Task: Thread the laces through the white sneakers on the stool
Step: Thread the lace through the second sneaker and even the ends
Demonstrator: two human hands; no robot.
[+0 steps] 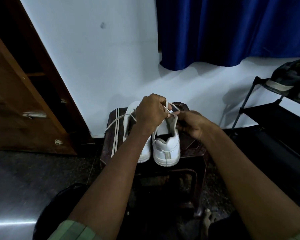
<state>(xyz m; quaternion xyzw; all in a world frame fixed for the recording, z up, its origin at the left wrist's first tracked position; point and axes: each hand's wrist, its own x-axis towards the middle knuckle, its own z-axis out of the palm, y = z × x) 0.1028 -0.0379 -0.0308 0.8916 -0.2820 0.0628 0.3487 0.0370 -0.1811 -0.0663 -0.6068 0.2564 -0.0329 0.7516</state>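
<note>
A white lace point(169, 108) is pinched above the right sneaker point(167, 146) at frame centre, held by the curled fingers of the left hand point(151, 113) and the right hand point(191, 124). Its free length trails left across the left sneaker point(131, 116). Both sneakers are set heels-near on a dark stool point(190, 142).

Left sneaker point(131, 116) mostly hidden; eyelets perhaps covered by hands
</note>
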